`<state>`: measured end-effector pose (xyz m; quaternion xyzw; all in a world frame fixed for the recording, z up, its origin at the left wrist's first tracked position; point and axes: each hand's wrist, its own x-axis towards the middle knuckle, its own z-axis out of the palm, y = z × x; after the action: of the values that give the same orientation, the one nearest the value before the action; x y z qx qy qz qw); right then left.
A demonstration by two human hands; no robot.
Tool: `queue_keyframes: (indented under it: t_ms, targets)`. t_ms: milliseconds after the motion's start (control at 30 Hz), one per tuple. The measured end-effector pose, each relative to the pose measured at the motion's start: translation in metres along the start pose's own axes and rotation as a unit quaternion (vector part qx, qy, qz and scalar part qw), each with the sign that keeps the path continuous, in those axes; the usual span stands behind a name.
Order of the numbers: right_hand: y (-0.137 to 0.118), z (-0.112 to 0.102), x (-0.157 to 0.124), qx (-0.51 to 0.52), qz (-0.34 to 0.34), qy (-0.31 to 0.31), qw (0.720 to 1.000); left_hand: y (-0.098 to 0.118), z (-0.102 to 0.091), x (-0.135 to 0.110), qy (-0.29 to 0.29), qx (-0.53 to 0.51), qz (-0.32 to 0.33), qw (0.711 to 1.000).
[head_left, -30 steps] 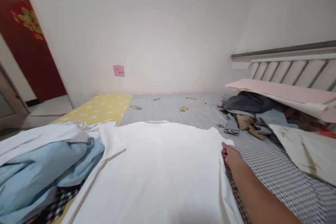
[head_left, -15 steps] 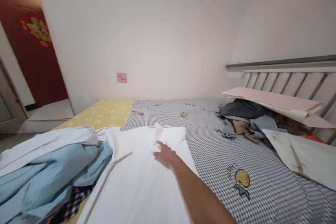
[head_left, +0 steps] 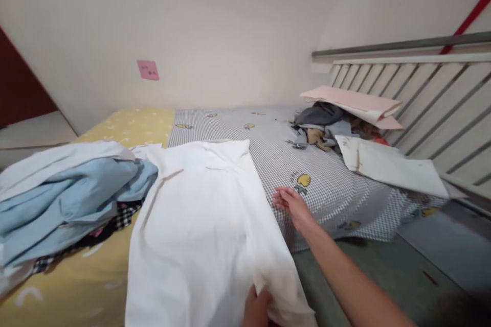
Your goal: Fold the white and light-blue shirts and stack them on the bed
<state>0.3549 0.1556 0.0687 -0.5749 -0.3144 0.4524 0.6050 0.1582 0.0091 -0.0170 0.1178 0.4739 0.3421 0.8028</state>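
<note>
A white garment [head_left: 203, 214] lies spread lengthwise on the bed, its right part folded in so the right edge runs straight. My right hand [head_left: 292, 203] hovers just past that right edge over the checked sheet [head_left: 326, 189], fingers stretched out and holding nothing. At the bottom of the view my left hand [head_left: 258, 307] is closed on the garment's near hem, with the cloth draped over its fingers.
A pile of light blue and white clothes [head_left: 65, 194] lies left of the garment on a yellow sheet [head_left: 126, 125]. Dark clothes [head_left: 322, 122], pink board [head_left: 353, 102] and white sheets [head_left: 387, 163] sit by the slatted headboard [head_left: 429, 97]. The floor [head_left: 383, 265] shows at right.
My right hand carried the garment's right side inward, let go and drew back to the right edge. My left hand came into view gripping the hem. The view shifted back and right.
</note>
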Motion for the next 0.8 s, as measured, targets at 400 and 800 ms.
queue_keyframes:
  t_ms: [400, 800]
  targets:
    - [0.056, -0.046, -0.163, 0.080, 0.208, -0.153, 0.963, 0.037, 0.002, -0.037, 0.073, -0.043, 0.041, 0.996]
    - [0.057, -0.062, -0.224, -0.102, 0.150, -0.300, 0.936, 0.043, 0.022, -0.058, 0.022, -0.095, 0.015, 0.995]
